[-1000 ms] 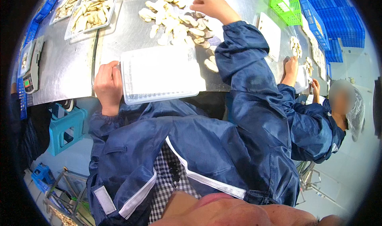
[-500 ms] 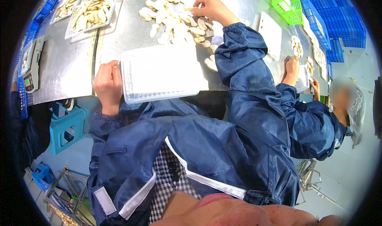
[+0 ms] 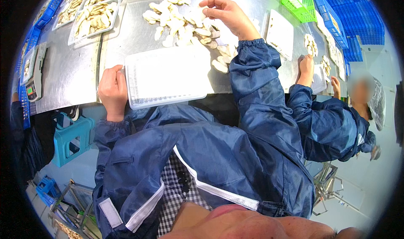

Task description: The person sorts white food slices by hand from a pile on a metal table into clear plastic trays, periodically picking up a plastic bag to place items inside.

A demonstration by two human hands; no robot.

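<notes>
My left hand (image 3: 112, 89) is curled at the table's front edge, closed on the left side of a clear plastic tray (image 3: 166, 77); its fingertips are partly hidden. No slices can be made out in the tray, whose near side juts past the edge. Beyond it, pale mushroom-like slices (image 3: 174, 26) lie in a loose pile on the metal table. Over the pile's right part reaches my right hand (image 3: 229, 16), thumb and index finger drawn close together. Glare and blur around the fingertips hide whether a slice is between them.
Filled trays of slices (image 3: 94, 22) stand at the far left, near a scale (image 3: 37, 73). To the right are a shallow white tray (image 3: 280, 35), a green basket (image 3: 299, 5), blue crates (image 3: 357, 18) and a co-worker's hand (image 3: 307, 68). A teal stool (image 3: 69, 140) stands below the table.
My right hand has turned a little, its fingers still over the pile; the slice its fingers seemed to pinch is no longer clear. My left hand stays by the tray. The view has shifted slightly.
</notes>
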